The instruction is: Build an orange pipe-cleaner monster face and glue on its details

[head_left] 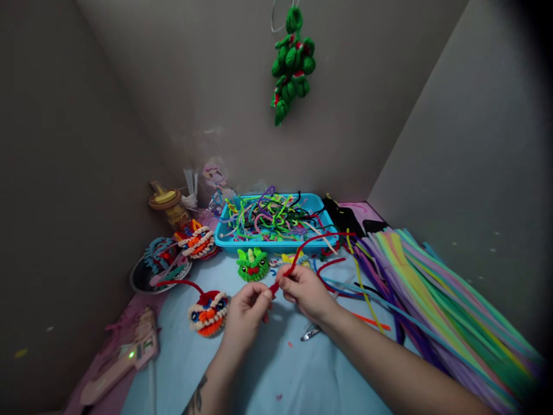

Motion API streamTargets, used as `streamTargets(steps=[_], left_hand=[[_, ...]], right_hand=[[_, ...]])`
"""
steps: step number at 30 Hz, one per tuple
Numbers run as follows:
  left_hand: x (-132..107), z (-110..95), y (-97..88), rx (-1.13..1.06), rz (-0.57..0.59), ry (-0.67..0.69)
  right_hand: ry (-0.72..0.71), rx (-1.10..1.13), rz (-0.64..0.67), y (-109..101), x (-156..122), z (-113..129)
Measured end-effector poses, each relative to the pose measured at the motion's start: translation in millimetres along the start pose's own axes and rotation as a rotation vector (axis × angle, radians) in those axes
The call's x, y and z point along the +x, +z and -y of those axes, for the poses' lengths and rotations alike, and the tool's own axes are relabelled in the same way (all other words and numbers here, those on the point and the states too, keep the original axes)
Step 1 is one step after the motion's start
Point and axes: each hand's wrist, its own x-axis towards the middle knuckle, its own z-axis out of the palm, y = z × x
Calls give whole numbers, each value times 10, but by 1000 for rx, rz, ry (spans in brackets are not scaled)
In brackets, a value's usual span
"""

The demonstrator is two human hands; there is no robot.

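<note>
My left hand (246, 314) and my right hand (305, 291) meet over the light blue table (268, 374). Both pinch a red pipe cleaner (305, 249) near its lower end. Its long free end arcs up and to the right over the tray edge. A green fuzzy dragon head (252, 264) sits just beyond my hands. A red, orange and white lion head (208, 314) with a red wire lies left of my left hand.
A blue tray (322, 203) full of tangled pipe cleaners stands at the back. A thick bundle of pastel pipe cleaners (444, 317) fans along the right. Metal scissors (311, 332) lie under my right wrist. A pink glue gun (123, 360) lies at the left. A green figure (292, 63) hangs on the wall.
</note>
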Motion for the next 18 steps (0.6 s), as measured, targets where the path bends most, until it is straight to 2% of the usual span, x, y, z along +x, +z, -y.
streamTargets(steps=[9,14,18], left_hand=[[5,41,-19,196,-39,108],[-20,37,-7,255,-92,163],[-43,48,-6,285,-138,200]], right_hand=[[19,-138,-14,-58,16,23],[41,-88,-69,-10,1,16],[25,-180,-91,20,-21,22]])
